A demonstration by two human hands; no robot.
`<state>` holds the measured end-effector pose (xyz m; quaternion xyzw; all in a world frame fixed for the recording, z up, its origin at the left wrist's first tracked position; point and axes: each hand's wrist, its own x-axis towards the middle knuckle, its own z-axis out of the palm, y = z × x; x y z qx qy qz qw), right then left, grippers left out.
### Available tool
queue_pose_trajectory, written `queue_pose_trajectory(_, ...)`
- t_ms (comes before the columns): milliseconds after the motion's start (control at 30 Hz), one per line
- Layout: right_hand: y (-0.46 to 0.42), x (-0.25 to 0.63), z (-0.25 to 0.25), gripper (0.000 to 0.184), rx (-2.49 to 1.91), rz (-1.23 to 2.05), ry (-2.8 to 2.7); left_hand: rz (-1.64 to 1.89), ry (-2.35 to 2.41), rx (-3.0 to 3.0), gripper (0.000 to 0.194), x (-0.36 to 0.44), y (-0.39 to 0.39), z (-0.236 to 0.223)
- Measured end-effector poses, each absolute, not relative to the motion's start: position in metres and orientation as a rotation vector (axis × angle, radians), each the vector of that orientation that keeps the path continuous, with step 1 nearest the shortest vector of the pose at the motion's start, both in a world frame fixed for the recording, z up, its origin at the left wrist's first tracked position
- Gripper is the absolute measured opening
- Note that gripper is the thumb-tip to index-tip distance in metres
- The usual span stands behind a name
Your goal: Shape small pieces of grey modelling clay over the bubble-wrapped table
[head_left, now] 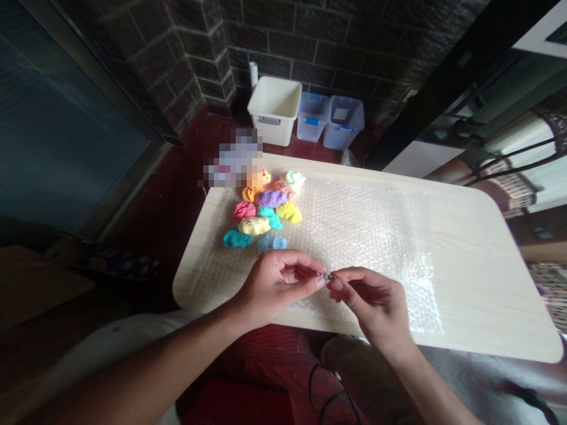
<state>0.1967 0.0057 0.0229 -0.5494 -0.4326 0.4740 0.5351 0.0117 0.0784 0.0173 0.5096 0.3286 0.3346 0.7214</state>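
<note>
Fingers (305,259) on both hands are pinched in tight, thumb to index, w/ a tiny dark grey bit (328,276) held btwn the tips of the left hand (272,286) and the right hand (381,304). Too small on my feed to say what it is, tbh. It's up over the near part of the bubble wrap (363,230), approx. midway along. Just past the left hand I've got a light blue lump (277,242), then a teal lump (237,238) and a cream lump (254,225), w/ pink, turquoise, yellow, purple, orange, peach & pale green ones bunched up behind, all soft & clay-like. Wrap's flat on a pale wood-look table (482,260). On the floor beyond: white bin (281,134), then two clear bins (339,140) next to it, dark brick wall (328,44) behind. Pixelated patch by the table's far left corner, so can't tell what's under.
</note>
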Motion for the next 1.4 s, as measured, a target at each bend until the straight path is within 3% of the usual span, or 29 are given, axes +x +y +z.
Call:
queue_pose_trajectory(533, 0.0059, 0.1967, 0.0234, 0.01, -1.278, 1.164, -1.007, 0.76, 0.728, 1.136, 0.012, 0.0115, 0.0795, 0.02)
queue_pose_trajectory(1200, 0.0038, 0.1977, 0.0227, 0.004, -1.296, 1.172, -1.038, 0.78, 0.73, 1.176, 0.011, 0.0129, 0.0783, 0.0184)
queue_pose_trajectory(1400, 0.0062, 0.1969, 0.0229, 0.012, -1.296, 1.155, -1.0, 0.799, 0.747, 1.224, 0.012, 0.0128, 0.0776, 0.018)
